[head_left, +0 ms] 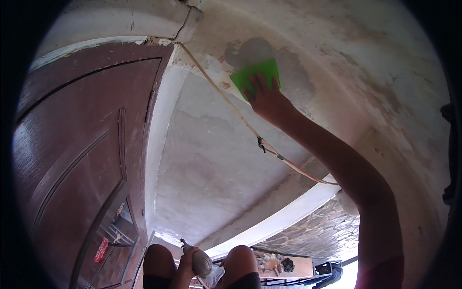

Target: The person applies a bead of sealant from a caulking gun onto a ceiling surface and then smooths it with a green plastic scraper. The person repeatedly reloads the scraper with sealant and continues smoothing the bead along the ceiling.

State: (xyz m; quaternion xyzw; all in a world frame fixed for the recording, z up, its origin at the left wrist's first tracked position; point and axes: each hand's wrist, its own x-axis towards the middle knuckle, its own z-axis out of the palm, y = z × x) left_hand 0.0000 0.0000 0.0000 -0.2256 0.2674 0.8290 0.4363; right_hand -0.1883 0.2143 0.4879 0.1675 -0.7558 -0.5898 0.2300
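My right hand [262, 96] presses a green flat spreader [243, 80] against plaster with a wet-looking grey patch [297, 72] beside and above it; the fingers rest on the spreader's face. My left hand [186, 262] is low in the view between my knees, wrapped round a plastic bag of grey paste [202, 265] with a narrow tip pointing up and loose clear plastic below. A tan cable [216, 86] with a dark tie or connector runs diagonally just left of the spreader and below my right arm.
A maroon panelled door [77, 135] with a glazed lower section fills the left. A pale plastered surface [202, 168] spans the middle. At the bottom are my bare knees [239, 260], a wooden board [298, 267] bearing small items, a stone-patterned surface [308, 231] and dark objects [329, 277].
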